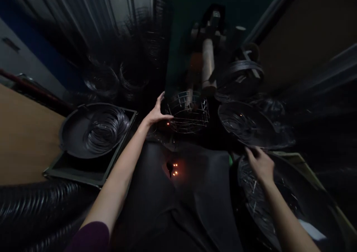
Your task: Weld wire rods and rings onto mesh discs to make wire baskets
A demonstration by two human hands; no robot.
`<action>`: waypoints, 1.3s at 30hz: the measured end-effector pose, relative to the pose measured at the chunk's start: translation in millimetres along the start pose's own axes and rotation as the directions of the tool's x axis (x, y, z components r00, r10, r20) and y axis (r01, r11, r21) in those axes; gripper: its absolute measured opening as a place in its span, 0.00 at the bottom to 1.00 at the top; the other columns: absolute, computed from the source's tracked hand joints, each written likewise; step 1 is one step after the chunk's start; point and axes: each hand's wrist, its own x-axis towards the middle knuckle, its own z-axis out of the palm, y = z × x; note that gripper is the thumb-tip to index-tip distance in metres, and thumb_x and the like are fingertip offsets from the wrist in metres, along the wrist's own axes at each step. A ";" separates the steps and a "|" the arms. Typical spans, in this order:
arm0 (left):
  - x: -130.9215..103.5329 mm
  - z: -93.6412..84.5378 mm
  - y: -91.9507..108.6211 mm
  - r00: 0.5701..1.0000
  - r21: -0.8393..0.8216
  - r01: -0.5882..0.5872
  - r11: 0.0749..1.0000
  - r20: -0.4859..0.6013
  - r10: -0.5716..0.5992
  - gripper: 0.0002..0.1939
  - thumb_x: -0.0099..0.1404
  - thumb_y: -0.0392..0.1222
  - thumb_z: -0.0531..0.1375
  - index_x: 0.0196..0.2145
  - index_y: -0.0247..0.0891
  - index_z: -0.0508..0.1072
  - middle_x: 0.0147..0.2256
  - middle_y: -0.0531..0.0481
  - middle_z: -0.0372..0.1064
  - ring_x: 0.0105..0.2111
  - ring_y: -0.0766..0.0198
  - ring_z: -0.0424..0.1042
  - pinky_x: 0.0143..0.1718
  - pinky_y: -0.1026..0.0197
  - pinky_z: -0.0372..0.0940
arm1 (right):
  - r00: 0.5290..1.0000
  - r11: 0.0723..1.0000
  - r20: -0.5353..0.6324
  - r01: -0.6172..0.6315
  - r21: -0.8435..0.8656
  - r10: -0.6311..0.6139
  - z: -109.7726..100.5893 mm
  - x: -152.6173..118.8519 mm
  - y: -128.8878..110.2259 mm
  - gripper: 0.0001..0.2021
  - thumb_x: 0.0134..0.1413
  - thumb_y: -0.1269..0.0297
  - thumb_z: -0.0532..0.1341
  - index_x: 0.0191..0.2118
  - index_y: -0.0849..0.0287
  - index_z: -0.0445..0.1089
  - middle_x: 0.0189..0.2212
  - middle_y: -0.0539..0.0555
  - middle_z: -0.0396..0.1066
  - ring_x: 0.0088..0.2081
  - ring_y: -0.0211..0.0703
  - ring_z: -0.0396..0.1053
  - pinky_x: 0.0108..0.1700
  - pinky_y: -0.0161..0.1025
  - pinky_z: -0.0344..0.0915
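Note:
My left hand (157, 113) is at the left side of a round wire cage (188, 125), its thumb stretched toward the rim and its fingers apart. The cage, made of thin metal rings and cross wires, sits in front of the machine head. My right hand (260, 165) is over the near-right round tub (315, 222), close to the rim of the pan behind it. Its fingers are curled together and slightly blurred; what they hold, if anything, is hidden. Loose metal wire pieces (255, 196) lie in that tub.
On the left, a pan (72, 133) on a crate (102, 179) holds wire rings (107, 131). Another dark pan (264, 127) with wire rings stands at right. Behind is a machine with a pale cylinder (208, 60). Orange sparks (175, 170) glow above a dark apron (212, 192).

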 end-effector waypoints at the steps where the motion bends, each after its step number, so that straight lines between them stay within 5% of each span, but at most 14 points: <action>1: -7.5 2.7 -7.3 0.999 -0.015 0.039 0.999 0.012 -0.039 0.68 0.45 0.68 0.69 0.69 0.38 0.36 0.69 0.27 0.37 0.69 0.42 0.44 0.65 0.39 0.50 | 0.992 0.990 0.076 -0.087 -0.108 0.096 1.5 -9.0 29.7 0.19 0.52 0.49 0.53 0.40 0.55 0.75 0.35 0.66 0.76 0.39 0.65 0.75 0.42 0.57 0.70; 4: -14.6 14.2 -22.2 0.995 -0.062 0.093 0.994 0.032 -0.091 0.70 0.42 0.71 0.68 0.69 0.37 0.36 0.68 0.25 0.37 0.69 0.42 0.43 0.65 0.39 0.50 | 0.927 0.961 0.327 -0.102 -0.257 0.186 11.2 -38.3 82.5 0.18 0.47 0.46 0.58 0.39 0.49 0.76 0.26 0.60 0.74 0.31 0.65 0.75 0.33 0.57 0.71; 7: -10.7 22.5 -24.8 0.994 -0.097 0.109 0.989 0.008 -0.109 0.70 0.41 0.73 0.68 0.68 0.41 0.36 0.67 0.26 0.41 0.68 0.42 0.46 0.63 0.38 0.54 | 0.891 0.961 0.399 -0.122 -0.247 0.216 18.7 -66.1 87.8 0.13 0.45 0.50 0.61 0.35 0.47 0.76 0.25 0.57 0.74 0.31 0.61 0.75 0.35 0.52 0.72; 13: 1.4 19.3 -34.8 0.986 -0.147 0.169 0.975 0.025 -0.167 0.68 0.36 0.67 0.73 0.66 0.58 0.38 0.65 0.38 0.49 0.66 0.38 0.50 0.58 0.30 0.58 | 0.870 0.918 0.305 -0.334 -0.217 0.388 27.2 -68.3 109.6 0.09 0.46 0.62 0.63 0.33 0.59 0.75 0.37 0.60 0.77 0.42 0.51 0.74 0.47 0.42 0.68; 18: 18.1 19.6 -61.3 0.991 -0.216 0.137 0.967 0.042 -0.131 0.68 0.24 0.62 0.77 0.58 0.77 0.42 0.62 0.61 0.54 0.67 0.43 0.48 0.62 0.28 0.52 | 0.885 0.891 0.130 -0.428 -0.152 0.448 34.9 -51.0 145.5 0.15 0.59 0.63 0.56 0.45 0.66 0.73 0.46 0.64 0.75 0.45 0.46 0.71 0.50 0.40 0.64; 22: 16.4 19.8 -57.0 0.984 -0.223 0.179 0.958 0.055 -0.171 0.66 0.22 0.62 0.77 0.54 0.85 0.44 0.58 0.69 0.59 0.65 0.46 0.55 0.63 0.28 0.52 | 0.881 0.877 0.051 -0.461 -0.135 0.471 26.2 -38.5 158.6 0.18 0.63 0.62 0.52 0.48 0.69 0.71 0.47 0.68 0.73 0.47 0.49 0.71 0.50 0.41 0.64; 27: 14.5 20.5 -47.6 0.991 -0.229 0.136 0.964 0.047 -0.129 0.63 0.24 0.62 0.77 0.53 0.86 0.46 0.56 0.72 0.60 0.66 0.50 0.53 0.65 0.32 0.49 | 0.879 0.871 0.054 -0.458 -0.179 0.474 13.0 -32.0 180.0 0.24 0.63 0.73 0.42 0.62 0.74 0.58 0.49 0.68 0.71 0.48 0.46 0.70 0.50 0.40 0.64; 34: 25.2 20.7 -64.7 0.967 -0.345 0.221 0.912 -0.043 -0.250 0.81 -0.01 0.48 0.76 0.57 0.68 0.48 0.53 0.57 0.63 0.64 0.41 0.55 0.62 0.26 0.51 | 0.897 0.911 0.274 -0.254 -0.324 0.347 39.3 -48.6 181.9 0.17 0.59 0.67 0.61 0.53 0.61 0.71 0.50 0.63 0.68 0.50 0.49 0.67 0.55 0.41 0.62; 39: 12.5 12.6 -65.9 0.961 -0.355 0.212 0.910 -0.094 -0.261 0.77 0.05 0.47 0.78 0.56 0.72 0.50 0.49 0.59 0.64 0.58 0.43 0.63 0.56 0.25 0.57 | 0.887 0.896 0.333 -0.170 -0.409 0.320 36.8 -51.7 173.6 0.12 0.59 0.66 0.61 0.48 0.57 0.75 0.48 0.60 0.71 0.47 0.47 0.70 0.48 0.37 0.64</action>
